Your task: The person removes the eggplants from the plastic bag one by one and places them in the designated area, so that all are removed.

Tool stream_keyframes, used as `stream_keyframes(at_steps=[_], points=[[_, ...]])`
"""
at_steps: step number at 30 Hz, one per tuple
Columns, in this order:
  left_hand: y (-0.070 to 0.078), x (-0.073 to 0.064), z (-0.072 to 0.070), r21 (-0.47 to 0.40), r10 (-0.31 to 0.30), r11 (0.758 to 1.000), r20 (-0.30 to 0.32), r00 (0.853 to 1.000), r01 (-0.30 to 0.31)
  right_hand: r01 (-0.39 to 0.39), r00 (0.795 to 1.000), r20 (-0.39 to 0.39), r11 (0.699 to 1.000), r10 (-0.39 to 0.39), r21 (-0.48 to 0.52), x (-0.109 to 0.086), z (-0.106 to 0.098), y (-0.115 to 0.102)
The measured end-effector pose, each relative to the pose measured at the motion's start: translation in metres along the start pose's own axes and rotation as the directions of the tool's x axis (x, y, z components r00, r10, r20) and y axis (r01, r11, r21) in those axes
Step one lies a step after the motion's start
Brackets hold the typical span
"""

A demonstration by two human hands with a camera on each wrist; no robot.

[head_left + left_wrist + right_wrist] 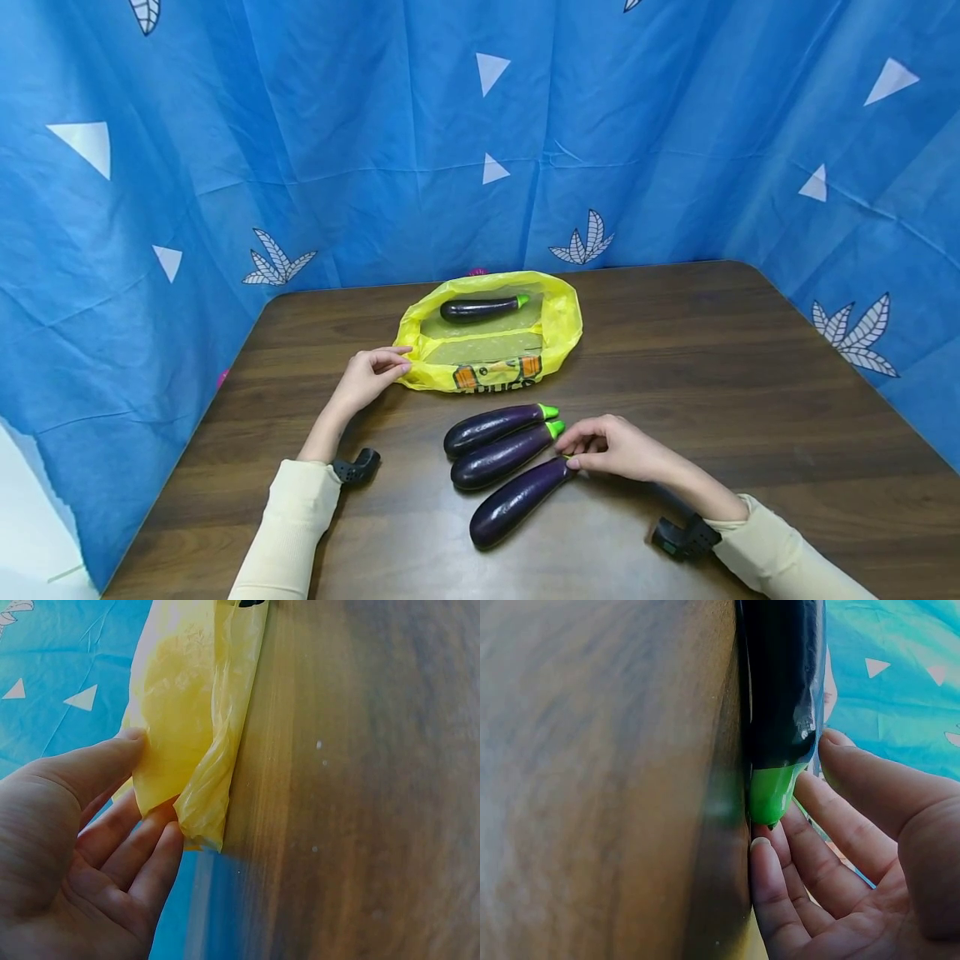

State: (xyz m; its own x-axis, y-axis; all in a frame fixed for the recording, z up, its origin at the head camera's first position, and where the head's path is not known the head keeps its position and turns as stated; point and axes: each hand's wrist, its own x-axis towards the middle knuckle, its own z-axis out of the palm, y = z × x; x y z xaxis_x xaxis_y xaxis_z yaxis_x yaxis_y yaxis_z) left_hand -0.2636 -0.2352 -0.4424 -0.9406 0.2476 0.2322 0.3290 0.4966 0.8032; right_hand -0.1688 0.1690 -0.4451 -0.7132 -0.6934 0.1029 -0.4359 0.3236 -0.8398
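On the brown desk, the yellow bag lies with its wide mouth open; one eggplant rests inside toward twelve o'clock, its green cap pointing to three; the left hand is partly closed at the bag's rim, between eight and nine o'clock, with the thumb on one side of the yellow plastic and fingers on the other, pinching it lightly.

At the bag's six o'clock, outside it, lie three more eggplants; the far eggplant and the middle eggplant sit side by side, caps toward two or three o'clock; the near eggplant lies just beside them, its cap end at two o'clock; there the right hand has its thumb and fingers bent about that end, holding it, though how firmly I cannot tell.

A black wrist device sits below the left hand; a blue curtain with white triangles hangs at twelve o'clock, beyond the desk.
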Motion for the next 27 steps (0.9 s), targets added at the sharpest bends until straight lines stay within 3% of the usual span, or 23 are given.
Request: stream_keyframes(at_steps=[16, 27], points=[[0.002, -0.002, -0.002, 0.007, -0.011, 1.000, 0.009, 1.000, 0.011, 0.001, 1.000, -0.005, 1.000, -0.001, 0.013, -0.001, -0.005, 0.004], [0.002, -0.003, 0.000, 0.005, 0.003, 1.000, -0.004, 1.000, -0.003, -0.008, 0.999, -0.042, 1.000, 0.009, 0.029, 0.009, -0.026, -0.012]])
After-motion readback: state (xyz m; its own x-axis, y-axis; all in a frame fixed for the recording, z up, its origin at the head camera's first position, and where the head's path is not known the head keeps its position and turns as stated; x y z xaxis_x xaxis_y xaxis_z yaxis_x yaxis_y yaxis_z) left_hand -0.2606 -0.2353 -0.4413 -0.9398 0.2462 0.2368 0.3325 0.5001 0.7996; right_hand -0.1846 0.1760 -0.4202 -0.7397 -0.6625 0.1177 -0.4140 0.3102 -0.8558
